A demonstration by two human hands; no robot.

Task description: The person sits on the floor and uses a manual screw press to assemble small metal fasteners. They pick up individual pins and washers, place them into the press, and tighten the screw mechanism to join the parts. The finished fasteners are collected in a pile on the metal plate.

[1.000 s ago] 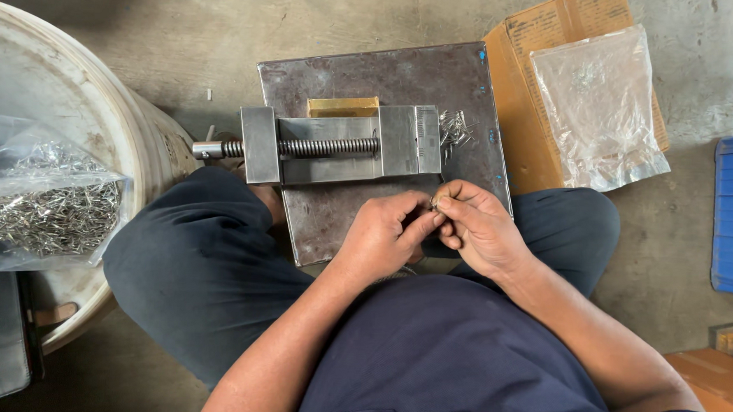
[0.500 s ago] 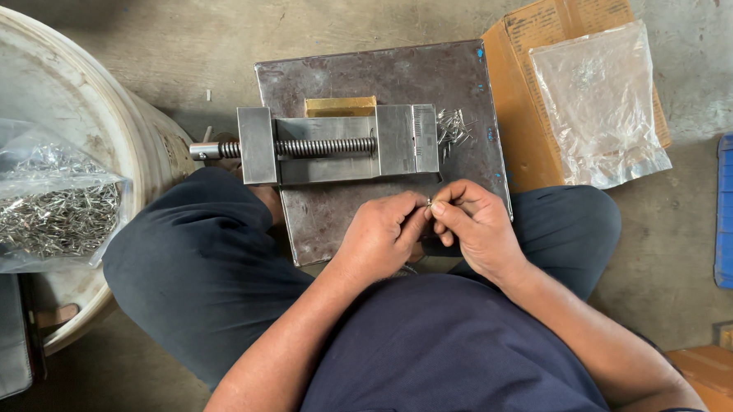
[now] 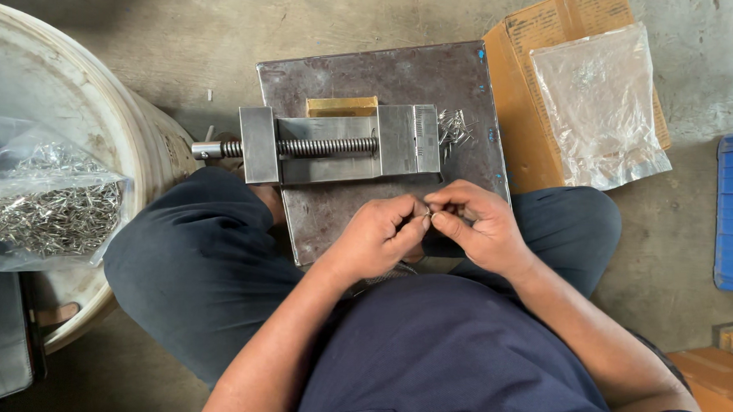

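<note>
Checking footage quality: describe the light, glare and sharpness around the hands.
Head view: soft, even daylight, faint shadows; mild sheen on the vise and glare on the plastic bag; left hand and right hand sharp, the tiny metal piece between the fingertips too small to resolve.

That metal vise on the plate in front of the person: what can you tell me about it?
The vise is a grey steel block lying flat on a dark metal plate, its long side running left to right. A threaded screw runs through it and pokes out at the left end. A yellowish block sits against its far side, and small loose metal pins lie at its right end. Neither hand touches it.
</note>
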